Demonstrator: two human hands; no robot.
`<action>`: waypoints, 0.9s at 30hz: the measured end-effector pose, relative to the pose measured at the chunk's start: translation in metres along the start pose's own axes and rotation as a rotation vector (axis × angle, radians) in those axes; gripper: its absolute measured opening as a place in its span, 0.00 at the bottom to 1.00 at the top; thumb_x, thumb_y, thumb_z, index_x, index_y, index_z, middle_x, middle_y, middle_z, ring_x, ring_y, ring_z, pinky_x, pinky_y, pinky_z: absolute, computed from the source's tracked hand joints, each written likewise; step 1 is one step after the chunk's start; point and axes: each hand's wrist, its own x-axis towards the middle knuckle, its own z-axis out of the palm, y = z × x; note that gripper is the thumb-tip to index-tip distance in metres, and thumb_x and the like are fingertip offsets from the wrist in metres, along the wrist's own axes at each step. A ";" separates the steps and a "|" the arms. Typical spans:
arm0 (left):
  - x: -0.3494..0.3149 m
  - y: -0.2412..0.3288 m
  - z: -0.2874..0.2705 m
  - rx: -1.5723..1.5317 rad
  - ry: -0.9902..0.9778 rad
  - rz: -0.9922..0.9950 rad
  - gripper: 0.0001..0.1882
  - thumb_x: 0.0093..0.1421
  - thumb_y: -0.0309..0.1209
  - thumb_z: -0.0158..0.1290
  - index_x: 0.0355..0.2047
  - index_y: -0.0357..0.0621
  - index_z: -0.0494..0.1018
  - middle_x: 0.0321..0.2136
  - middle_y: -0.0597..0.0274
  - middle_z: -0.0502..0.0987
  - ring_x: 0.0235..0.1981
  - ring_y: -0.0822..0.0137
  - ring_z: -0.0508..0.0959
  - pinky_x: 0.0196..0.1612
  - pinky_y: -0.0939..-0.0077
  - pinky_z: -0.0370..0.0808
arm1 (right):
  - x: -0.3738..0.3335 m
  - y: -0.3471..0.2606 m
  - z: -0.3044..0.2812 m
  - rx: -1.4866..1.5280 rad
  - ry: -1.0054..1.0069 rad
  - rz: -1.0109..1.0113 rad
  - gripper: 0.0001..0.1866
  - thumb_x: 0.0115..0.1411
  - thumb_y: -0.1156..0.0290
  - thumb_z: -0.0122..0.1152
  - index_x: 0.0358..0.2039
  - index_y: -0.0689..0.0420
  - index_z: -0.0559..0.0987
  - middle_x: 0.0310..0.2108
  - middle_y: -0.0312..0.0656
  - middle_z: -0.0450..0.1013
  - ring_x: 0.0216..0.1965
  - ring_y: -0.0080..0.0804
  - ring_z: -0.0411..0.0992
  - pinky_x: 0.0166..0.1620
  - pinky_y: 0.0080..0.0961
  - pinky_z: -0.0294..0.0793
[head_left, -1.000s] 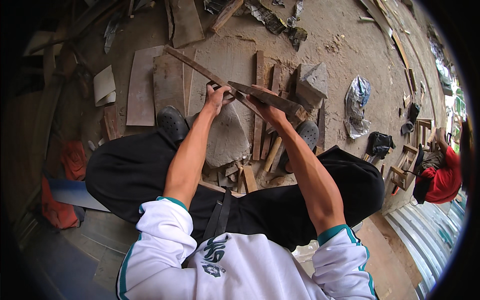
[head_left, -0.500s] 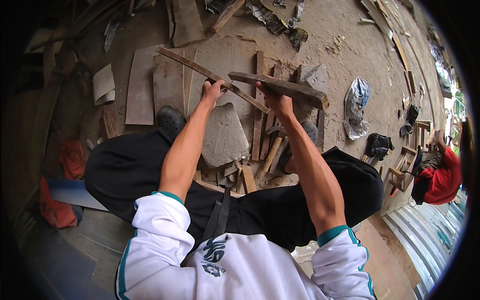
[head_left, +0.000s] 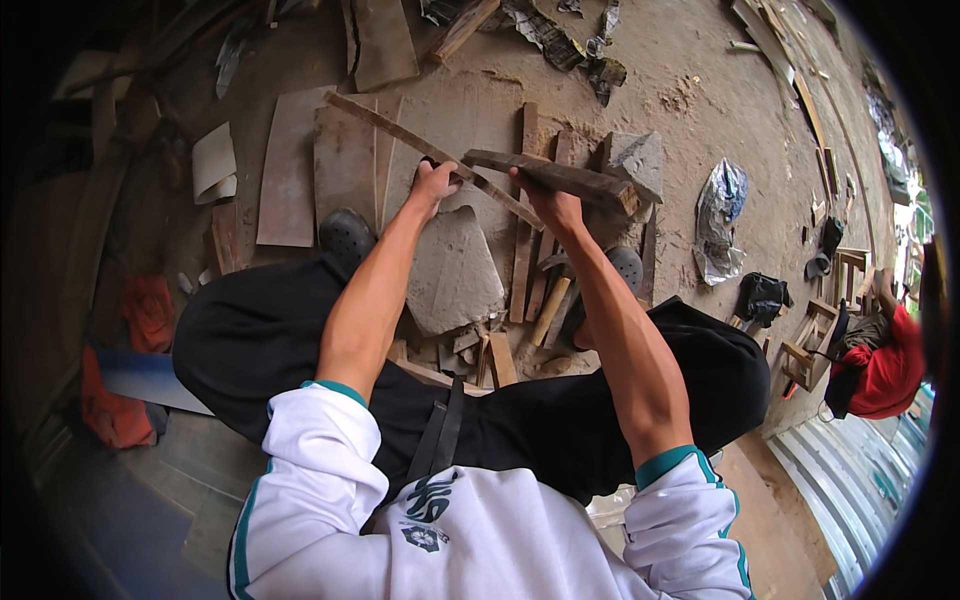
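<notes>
Head view: at upper centre of the frame, the left hand (head_left: pixel 435 187) is gripping a thin wooden strip (head_left: pixel 385 124), while the right hand (head_left: pixel 550 207) is grasping a thicker wooden beam (head_left: pixel 570 178). Compared with a second ago, the pieces are overlapping less, each being held separately. Dark green lettering (head_left: pixel 428 502) and an emblem (head_left: pixel 421 538) are showing on the white sweatshirt (head_left: pixel 530 530), lower centre.

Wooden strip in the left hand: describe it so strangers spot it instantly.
From the white shirt, follow the left forearm to the left hand. It holds the wooden strip, plainly thinner than the chunky timber in the right hand.
</notes>
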 end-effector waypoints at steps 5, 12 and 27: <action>0.017 -0.014 -0.010 -0.021 -0.019 0.030 0.23 0.56 0.29 0.54 0.46 0.36 0.56 0.46 0.49 0.67 0.47 0.56 0.73 0.50 0.57 0.75 | -0.001 -0.006 0.006 0.011 0.018 -0.114 0.23 0.58 0.52 0.62 0.46 0.57 0.77 0.39 0.46 0.77 0.43 0.40 0.75 0.47 0.31 0.71; 0.011 -0.012 -0.004 0.021 -0.011 0.029 0.23 0.56 0.31 0.54 0.46 0.34 0.57 0.46 0.49 0.67 0.49 0.55 0.72 0.53 0.55 0.74 | -0.001 -0.001 0.008 0.017 0.029 -0.159 0.20 0.58 0.55 0.62 0.43 0.58 0.77 0.36 0.47 0.77 0.41 0.43 0.75 0.44 0.33 0.71; 0.018 0.000 -0.019 0.139 0.090 0.059 0.17 0.59 0.30 0.51 0.44 0.36 0.62 0.43 0.52 0.71 0.46 0.57 0.75 0.48 0.58 0.75 | 0.001 -0.019 0.017 -0.026 0.074 -0.214 0.21 0.58 0.52 0.61 0.41 0.57 0.78 0.35 0.46 0.78 0.38 0.41 0.76 0.41 0.33 0.72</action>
